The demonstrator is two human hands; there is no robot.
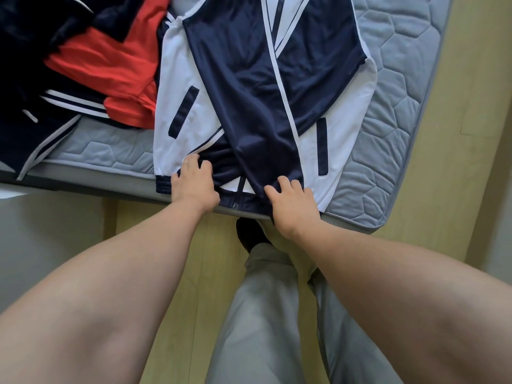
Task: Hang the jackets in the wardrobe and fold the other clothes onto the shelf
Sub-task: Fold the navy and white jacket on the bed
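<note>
Navy-and-white jacket (257,87) spread flat on grey quilted mattress (393,112), hem at near edge. Left hand (195,184) gripping bunched navy fabric at hem; right hand (291,202) pinching end of navy sleeve laid across front. Red garment (110,62) and dark clothes (33,79) heaped at left. Wooden floor (471,162) below.

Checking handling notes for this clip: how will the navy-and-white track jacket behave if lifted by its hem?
The navy-and-white track jacket is probably floppy: it creases where both hands grip. Its sheen suggests slippery fabric. It likely feels light, lying thin on the grey quilted mattress.
</note>
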